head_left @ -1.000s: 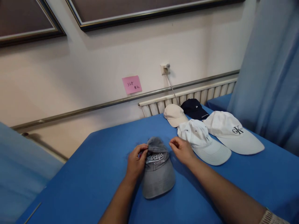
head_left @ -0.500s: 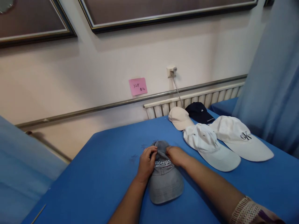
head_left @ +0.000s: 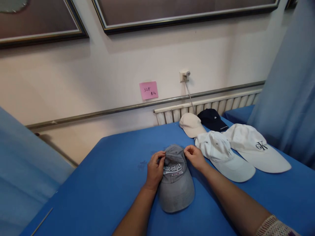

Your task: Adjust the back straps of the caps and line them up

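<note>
A grey baseball cap [head_left: 176, 193] with white lettering lies on the blue-covered table, its brim toward me. My left hand [head_left: 155, 167] pinches the left side of its crown between thumb and fingers. On the opposite side, my right hand [head_left: 195, 157] is closed on the crown's edge with the fingertips. The crown is spread between both hands, and the lettering across its front shows. The back of the cap is hidden from me.
Right of my hands lie a cream cap [head_left: 192, 125], a navy cap [head_left: 212, 119], a pale cap [head_left: 222, 157] and a white cap [head_left: 256, 147]. Behind the table [head_left: 110, 173] are a radiator [head_left: 169, 117] and a wall pipe [head_left: 118, 110]. Blue curtains [head_left: 278, 98] hang at both sides.
My right hand has moved outward to the right, pulling the crown wider and flatter. More of the lettering now shows. The left hand keeps its grip, and the view has shifted slightly.
</note>
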The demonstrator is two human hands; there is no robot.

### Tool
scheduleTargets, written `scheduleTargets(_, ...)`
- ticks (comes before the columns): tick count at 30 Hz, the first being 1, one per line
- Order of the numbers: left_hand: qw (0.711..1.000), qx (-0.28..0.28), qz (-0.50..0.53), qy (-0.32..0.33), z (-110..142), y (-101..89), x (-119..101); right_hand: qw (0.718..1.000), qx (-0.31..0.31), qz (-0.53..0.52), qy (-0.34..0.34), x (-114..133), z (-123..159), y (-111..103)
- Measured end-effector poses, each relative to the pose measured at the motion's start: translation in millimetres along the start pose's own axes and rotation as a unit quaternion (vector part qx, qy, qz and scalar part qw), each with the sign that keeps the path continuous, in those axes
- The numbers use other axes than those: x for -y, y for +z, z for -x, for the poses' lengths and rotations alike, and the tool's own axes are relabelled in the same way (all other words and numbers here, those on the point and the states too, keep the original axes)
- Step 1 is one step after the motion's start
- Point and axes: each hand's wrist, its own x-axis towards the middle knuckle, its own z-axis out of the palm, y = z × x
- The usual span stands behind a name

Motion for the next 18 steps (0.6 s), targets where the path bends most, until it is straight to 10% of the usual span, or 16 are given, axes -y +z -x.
scheduleTargets(11, 0.998, -0.007, -0.020, 0.056, 3.0, -5.8, -23.3, 0.977, 0.042, 0.113, -0.178, 58.6, 27.5, 12.4)
scheduleTargets(18, 0.999, 0.024, -0.026, 0.002, 5.6, -2.6, -19.4, 0.983, 0.022, 0.113, -0.140, 53.9, 30.8, 22.6)
